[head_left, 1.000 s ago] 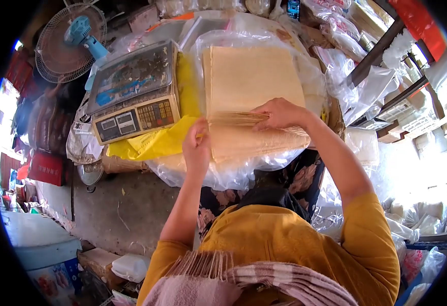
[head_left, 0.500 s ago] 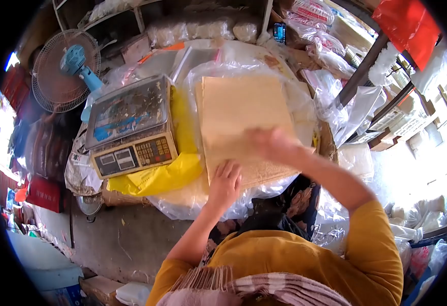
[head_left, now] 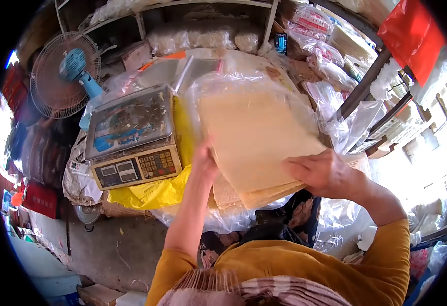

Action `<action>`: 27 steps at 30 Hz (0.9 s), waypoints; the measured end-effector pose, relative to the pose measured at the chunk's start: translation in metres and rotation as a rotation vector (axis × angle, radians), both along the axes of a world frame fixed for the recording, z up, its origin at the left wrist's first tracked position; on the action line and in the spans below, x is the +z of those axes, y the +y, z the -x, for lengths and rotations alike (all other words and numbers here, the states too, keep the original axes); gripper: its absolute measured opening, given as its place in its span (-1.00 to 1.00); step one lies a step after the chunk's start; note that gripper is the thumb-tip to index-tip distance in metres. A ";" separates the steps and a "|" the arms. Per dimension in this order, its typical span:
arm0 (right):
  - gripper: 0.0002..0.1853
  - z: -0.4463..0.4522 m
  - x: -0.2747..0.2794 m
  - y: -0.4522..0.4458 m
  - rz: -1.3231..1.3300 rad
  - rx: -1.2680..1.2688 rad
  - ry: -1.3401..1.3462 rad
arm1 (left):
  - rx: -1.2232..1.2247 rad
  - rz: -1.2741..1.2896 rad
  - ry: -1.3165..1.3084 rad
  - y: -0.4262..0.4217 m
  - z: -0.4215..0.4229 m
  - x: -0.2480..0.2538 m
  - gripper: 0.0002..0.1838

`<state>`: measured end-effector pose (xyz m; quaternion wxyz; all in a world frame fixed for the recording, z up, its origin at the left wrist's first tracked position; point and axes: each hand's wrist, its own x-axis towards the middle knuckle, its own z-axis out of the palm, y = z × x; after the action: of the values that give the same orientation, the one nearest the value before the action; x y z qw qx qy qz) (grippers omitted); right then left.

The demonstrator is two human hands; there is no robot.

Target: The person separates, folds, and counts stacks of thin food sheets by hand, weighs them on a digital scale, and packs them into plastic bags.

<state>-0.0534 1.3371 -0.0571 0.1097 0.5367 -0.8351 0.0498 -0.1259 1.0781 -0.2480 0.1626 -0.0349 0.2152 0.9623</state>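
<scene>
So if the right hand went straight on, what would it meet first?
Probably the tan sheets: the right hand touches their edge and points across them, though depth is unclear.

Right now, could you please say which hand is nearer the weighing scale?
Left. The left hand is beside the scale; the right hand grips the tan sheets farther away.

The bench [head_left: 262,64] is draped in clear plastic [head_left: 193,220], which spills over the near edge at six o'clock. Toward nine o'clock lies a yellow bag [head_left: 158,195], at least partly under a scale [head_left: 131,135] (pale flecks litter its pan). From the middle toward three o'clock sits a stack of tan sheets [head_left: 251,135], its upper part askew over the lower. Flat clear bags [head_left: 201,70] lie at twelve o'clock.
</scene>
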 end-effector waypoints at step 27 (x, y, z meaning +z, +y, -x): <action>-0.50 0.142 -0.106 -0.205 0.033 0.317 -0.078 | 1.341 1.171 -0.074 -0.198 -0.166 -0.023 -0.44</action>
<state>-0.1955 1.1323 -0.1627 0.0767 0.6577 -0.7425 0.1009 0.0400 0.8798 -0.2715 -0.4717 -0.2619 0.6016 0.5890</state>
